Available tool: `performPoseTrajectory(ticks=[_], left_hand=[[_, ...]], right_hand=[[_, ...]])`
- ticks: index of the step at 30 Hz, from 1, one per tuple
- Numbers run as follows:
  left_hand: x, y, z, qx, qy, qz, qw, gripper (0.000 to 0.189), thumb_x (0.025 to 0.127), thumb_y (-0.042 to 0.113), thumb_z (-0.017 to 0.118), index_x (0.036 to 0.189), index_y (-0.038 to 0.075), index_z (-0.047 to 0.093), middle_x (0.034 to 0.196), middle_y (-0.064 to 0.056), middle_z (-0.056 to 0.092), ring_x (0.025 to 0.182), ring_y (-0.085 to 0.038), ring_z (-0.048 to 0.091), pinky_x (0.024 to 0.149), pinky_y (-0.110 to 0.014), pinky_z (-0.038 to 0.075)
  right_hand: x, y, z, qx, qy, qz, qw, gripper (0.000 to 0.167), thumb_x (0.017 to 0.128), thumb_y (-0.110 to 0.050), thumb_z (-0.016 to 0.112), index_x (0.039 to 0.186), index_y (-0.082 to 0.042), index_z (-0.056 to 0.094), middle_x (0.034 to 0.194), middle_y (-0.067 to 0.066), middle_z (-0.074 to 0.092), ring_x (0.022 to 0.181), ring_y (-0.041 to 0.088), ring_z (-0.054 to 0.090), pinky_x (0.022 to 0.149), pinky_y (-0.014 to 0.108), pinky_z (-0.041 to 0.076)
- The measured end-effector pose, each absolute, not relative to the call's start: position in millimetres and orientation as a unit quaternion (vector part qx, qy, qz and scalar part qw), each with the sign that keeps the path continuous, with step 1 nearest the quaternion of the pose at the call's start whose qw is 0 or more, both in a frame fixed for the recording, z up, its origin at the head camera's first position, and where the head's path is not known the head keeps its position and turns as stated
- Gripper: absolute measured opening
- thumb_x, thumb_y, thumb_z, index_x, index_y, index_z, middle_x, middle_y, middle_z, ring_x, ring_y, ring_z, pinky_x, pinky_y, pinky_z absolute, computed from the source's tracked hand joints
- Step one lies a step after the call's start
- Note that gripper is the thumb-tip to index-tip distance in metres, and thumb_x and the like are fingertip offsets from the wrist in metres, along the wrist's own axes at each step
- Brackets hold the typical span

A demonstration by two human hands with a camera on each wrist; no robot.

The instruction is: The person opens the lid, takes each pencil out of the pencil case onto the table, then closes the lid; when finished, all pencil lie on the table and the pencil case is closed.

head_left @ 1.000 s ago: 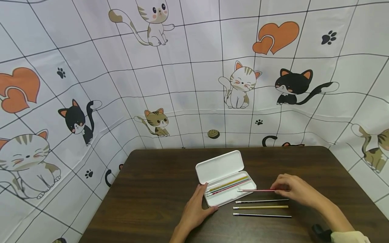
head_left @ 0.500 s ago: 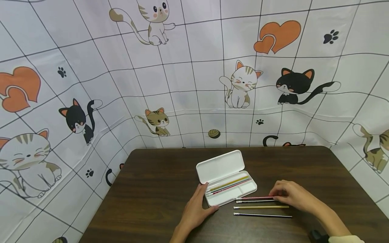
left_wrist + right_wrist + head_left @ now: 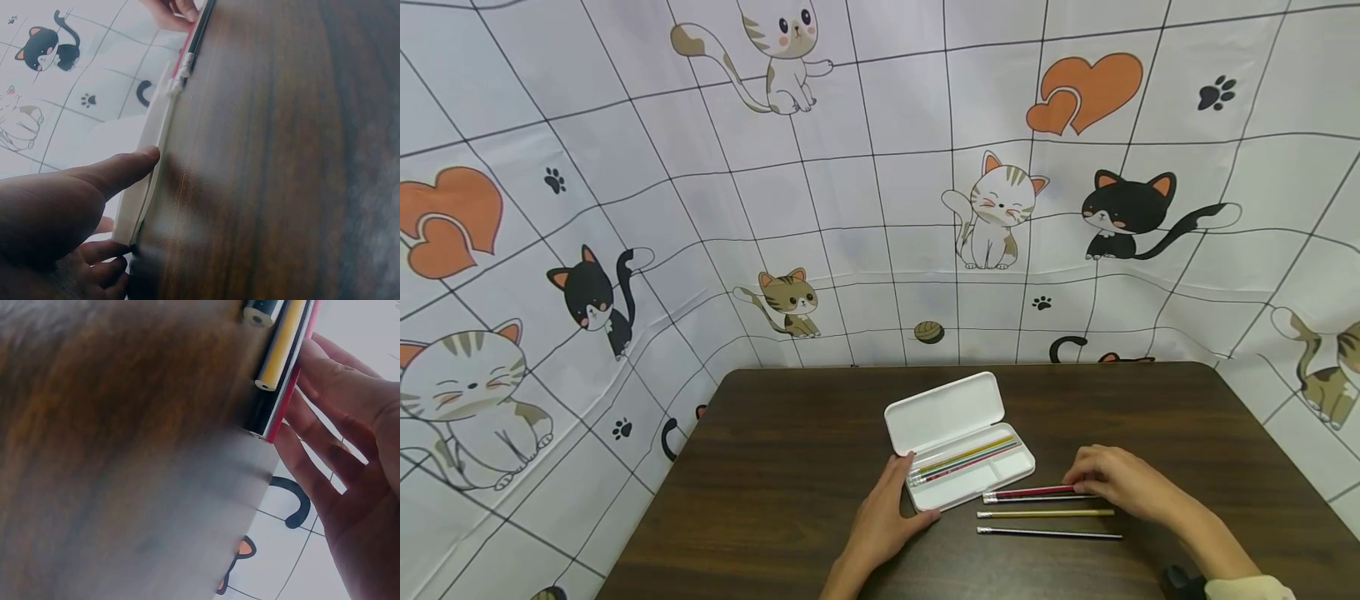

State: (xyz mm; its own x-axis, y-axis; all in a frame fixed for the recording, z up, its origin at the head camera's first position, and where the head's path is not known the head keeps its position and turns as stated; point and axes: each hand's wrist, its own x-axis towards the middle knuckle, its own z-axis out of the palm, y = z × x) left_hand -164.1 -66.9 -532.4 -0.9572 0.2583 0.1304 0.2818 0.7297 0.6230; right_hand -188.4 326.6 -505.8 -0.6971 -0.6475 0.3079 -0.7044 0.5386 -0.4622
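Observation:
A white pencil case (image 3: 943, 410) lies on the table with its lid raised, and several pencils (image 3: 966, 457) rest inside it. My left hand (image 3: 880, 521) holds the case's left end, thumb on the near edge and fingers round the side. My right hand (image 3: 1123, 482) pinches a red pencil (image 3: 1030, 492) by its right part. The red pencil lies right alongside a black pencil (image 3: 1045, 499). Nearer to me are a yellow pencil (image 3: 1045, 514) and another dark pencil (image 3: 1048, 534), roughly parallel. In the right wrist view, thumb and fingers meet the red pencil (image 3: 285, 403).
The brown wooden table (image 3: 790, 467) carries everything. Behind it hangs a white cloth (image 3: 865, 250) with a grid and cat drawings. A black band (image 3: 1183, 582) sits at my right wrist, beside a pale sleeve (image 3: 1251, 587).
My right hand has brought the red pencil toward me, from beside the case's right corner to alongside the black pencil. My left hand stays on the case.

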Motion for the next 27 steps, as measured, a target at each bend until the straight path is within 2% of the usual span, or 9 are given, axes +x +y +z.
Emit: performPoseTrajectory(ticks=[9, 14, 21, 27], left_hand=[[-165, -68, -532, -0.145, -0.930, -0.337, 0.020, 0.091, 0.079, 0.050, 0.078, 0.152, 0.018, 0.036, 0.154, -0.010, 0.036, 0.140, -0.031, 0.034, 0.093, -0.058, 0.044], [-165, -69, -531, -0.145, -0.930, -0.337, 0.022, 0.091, 0.079, 0.049, 0.079, 0.152, 0.017, 0.036, 0.153, -0.010, 0.037, 0.140, -0.030, 0.033, 0.094, -0.057, 0.043], [-163, -68, -531, -0.146, -0.931, -0.333, 0.021, 0.090, 0.079, 0.049, 0.079, 0.152, 0.016, 0.036, 0.153, -0.011, 0.037, 0.140, -0.031, 0.033, 0.094, -0.058, 0.043], [-164, -66, -532, -0.144, -0.931, -0.335, 0.021, 0.090, 0.079, 0.048, 0.079, 0.152, 0.017, 0.036, 0.153, -0.011, 0.037, 0.141, -0.029, 0.033, 0.095, -0.058, 0.043]], right_hand=[[-190, 323, -501, 0.353, -0.897, 0.263, 0.031, 0.016, 0.085, -0.015, 0.076, 0.099, -0.023, 0.074, 0.094, -0.016, 0.062, 0.085, 0.006, 0.060, 0.069, 0.032, 0.051], [-198, 311, -483, 0.334, -0.912, 0.235, 0.045, 0.015, 0.086, -0.019, 0.077, 0.099, -0.024, 0.074, 0.096, -0.017, 0.061, 0.087, 0.007, 0.059, 0.073, 0.035, 0.051], [-221, 273, -467, 0.353, -0.905, 0.229, 0.065, 0.015, 0.085, -0.014, 0.077, 0.099, -0.019, 0.075, 0.094, -0.014, 0.063, 0.086, 0.007, 0.058, 0.074, 0.035, 0.050], [-238, 228, -461, 0.390, -0.892, 0.223, 0.050, 0.011, 0.085, -0.012, 0.076, 0.096, -0.013, 0.075, 0.093, -0.006, 0.065, 0.085, 0.017, 0.062, 0.072, 0.035, 0.050]])
